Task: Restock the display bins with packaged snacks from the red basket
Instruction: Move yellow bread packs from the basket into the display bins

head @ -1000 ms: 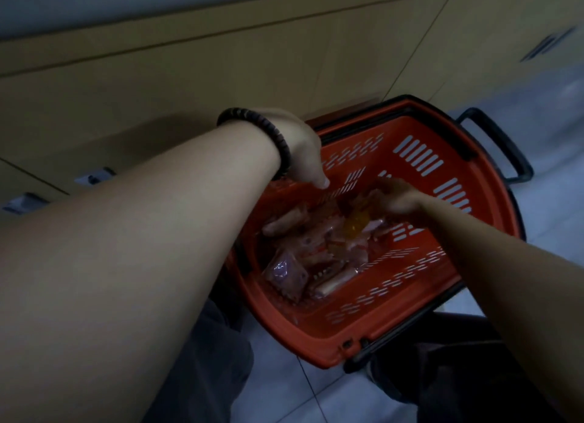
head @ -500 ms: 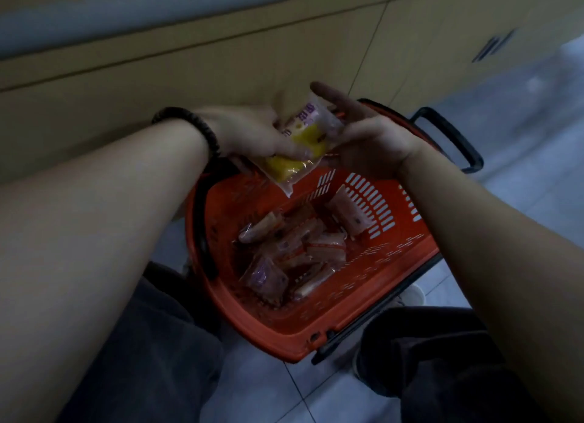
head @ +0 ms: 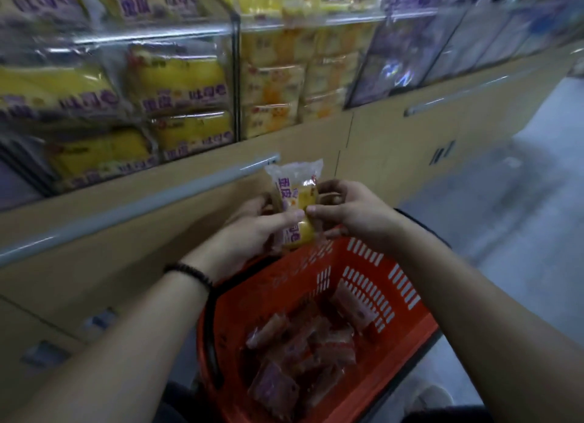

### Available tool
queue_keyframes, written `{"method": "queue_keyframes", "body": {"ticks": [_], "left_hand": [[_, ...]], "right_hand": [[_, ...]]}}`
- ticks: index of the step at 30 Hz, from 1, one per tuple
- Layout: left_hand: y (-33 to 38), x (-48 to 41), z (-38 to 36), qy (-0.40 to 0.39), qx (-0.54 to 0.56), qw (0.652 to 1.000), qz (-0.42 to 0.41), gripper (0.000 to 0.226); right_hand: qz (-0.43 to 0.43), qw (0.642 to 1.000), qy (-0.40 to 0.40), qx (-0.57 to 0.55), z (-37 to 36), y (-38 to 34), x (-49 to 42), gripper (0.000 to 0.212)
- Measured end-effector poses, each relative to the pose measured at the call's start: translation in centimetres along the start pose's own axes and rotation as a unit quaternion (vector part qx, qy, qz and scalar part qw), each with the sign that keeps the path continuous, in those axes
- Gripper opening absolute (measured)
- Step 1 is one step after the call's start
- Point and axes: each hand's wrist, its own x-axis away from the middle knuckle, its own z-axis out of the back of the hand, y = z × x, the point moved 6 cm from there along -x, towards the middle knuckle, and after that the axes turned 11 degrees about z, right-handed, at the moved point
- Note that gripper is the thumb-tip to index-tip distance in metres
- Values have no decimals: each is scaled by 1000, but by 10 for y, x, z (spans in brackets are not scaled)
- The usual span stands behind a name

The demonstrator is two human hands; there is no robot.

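Your left hand (head: pixel 249 233) and right hand (head: pixel 358 217) both pinch one yellow snack pack (head: pixel 297 198) above the far rim of the red basket (head: pixel 268 296), probably squaring it up for the matching display bin (head: pixel 234 91) overhead.

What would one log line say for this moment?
stage: snack packet held above red basket | left hand: grips snack packet | right hand: grips snack packet | display bins: stocked, ahead

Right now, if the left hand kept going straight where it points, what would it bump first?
The left hand, gripping the yellow snack packet, would probably meet the tan cabinet front first; depth is unclear.
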Motion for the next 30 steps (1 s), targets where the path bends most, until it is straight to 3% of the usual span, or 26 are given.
{"method": "queue_keyframes", "body": {"ticks": [1, 4, 5, 7, 9, 11, 13, 14, 18, 21, 23, 27, 30], "left_hand": [[0, 3, 1, 23, 8, 1000, 3, 48], [-13, 4, 4, 92, -41, 994, 44, 85], [-17, 1, 5, 104, -89, 989, 57, 85], [-20, -3, 6, 115, -206, 969, 70, 59], [-24, -10, 8, 111, -287, 948, 83, 45], [-27, -19, 6, 89, -327, 936, 96, 42], [-30, -28, 4, 69, -343, 931, 106, 42], [-30, -32, 3, 65, -353, 927, 108, 41], [-31, -45, 1, 75, -376, 917, 109, 36], [-34, -48, -3, 81, -387, 912, 110, 34], [-37, -49, -6, 74, -387, 912, 118, 33], [-36, -52, -9, 66, -380, 915, 115, 32], [-36, -52, -9, 66, -388, 912, 113, 34]], "right_hand": [[-6, 1000, -12, -11, 1, 0, 3, 38], [-61, 996, 22, -68, 13, 21, 6, 27], [-93, 992, 63, -56, 22, 41, 2, 24], [-172, 975, 110, 83, 44, 93, 0, 22], [-273, 937, 40, 216, 48, 156, 5, 27], [-395, 888, -28, 233, 43, 214, 16, 33], [-440, 852, -84, 271, 34, 246, 25, 40], [-432, 842, -100, 306, 32, 255, 24, 45], [-416, 852, -39, 317, 20, 296, 19, 47], [-350, 844, -75, 398, 12, 338, 5, 86], [-310, 840, -76, 439, 14, 363, 0, 81], [-274, 825, -83, 486, 7, 347, 6, 57], [-274, 811, -107, 505, 13, 339, 6, 61]]}}
